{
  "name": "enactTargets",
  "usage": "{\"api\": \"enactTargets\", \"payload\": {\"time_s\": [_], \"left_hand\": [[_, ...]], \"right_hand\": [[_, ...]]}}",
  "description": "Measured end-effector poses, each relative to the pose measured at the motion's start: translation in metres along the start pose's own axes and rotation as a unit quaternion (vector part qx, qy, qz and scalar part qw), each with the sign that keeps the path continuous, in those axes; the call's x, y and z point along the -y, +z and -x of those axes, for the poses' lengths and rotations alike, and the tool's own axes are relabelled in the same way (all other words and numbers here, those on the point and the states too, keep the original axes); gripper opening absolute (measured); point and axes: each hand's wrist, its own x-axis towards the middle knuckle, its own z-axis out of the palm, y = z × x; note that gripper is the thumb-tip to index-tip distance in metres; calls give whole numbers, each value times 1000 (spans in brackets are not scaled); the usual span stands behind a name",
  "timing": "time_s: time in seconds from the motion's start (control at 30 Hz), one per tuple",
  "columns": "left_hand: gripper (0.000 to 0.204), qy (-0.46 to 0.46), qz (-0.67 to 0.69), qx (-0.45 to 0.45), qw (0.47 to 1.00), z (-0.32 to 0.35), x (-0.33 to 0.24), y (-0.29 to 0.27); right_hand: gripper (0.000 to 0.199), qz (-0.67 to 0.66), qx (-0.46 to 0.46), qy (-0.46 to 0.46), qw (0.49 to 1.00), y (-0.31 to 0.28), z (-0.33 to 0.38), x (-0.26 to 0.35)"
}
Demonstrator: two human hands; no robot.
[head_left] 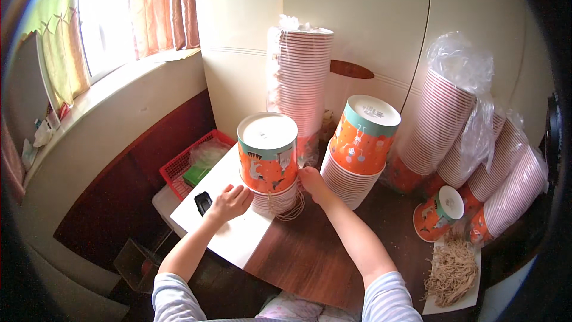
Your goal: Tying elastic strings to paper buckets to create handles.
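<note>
A stack of upturned paper cups [268,170], orange with animal drawings, a teal band and a white base, stands in front of me. My left hand [233,203] is at the stack's lower left, its fingers curled together by the cup's rim. On the other side, my right hand [313,182] pinches close to the orange wall. What either hand's fingertips hold is too small to make out. Loops of thin tan twine [288,207] hang over the stack's lower front, between my hands. A second upturned stack [364,137] stands just right of my right hand.
Behind rises a tall bagged cup column [304,77]. More plastic-wrapped stacks [438,125] lean at the right, near a single upturned cup [438,214] and a twine bundle [451,268]. A black object [203,203] lies left, by a red basket [173,176]. The brown table [310,262] has a white part.
</note>
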Motion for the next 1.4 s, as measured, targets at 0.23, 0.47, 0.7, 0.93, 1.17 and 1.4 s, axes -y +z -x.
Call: {"api": "enactTargets", "payload": {"time_s": [0.23, 0.47, 0.7, 0.93, 1.17, 1.4], "left_hand": [[5, -25, 65, -45, 997, 3, 1, 12], [6, -2, 48, -50, 998, 1, 4, 9], [5, 3, 47, -14, 999, 5, 6, 7], [6, 1, 52, -16, 999, 6, 4, 9], [9, -16, 71, 1, 997, 6, 1, 9], [16, -149, 99, -38, 983, 14, -26, -32]], "right_hand": [[28, 57, 4, -22, 998, 2, -6, -4], [30, 16, 4, -17, 1000, 2, -6, -5], [25, 68, 6, -15, 998, 1, -3, 2], [18, 33, 20, -22, 999, -3, 0, 6], [17, 93, -35, -44, 994, -5, 1, -4], [45, 476, -147, -533, 684, -53, 104, 107]]}}
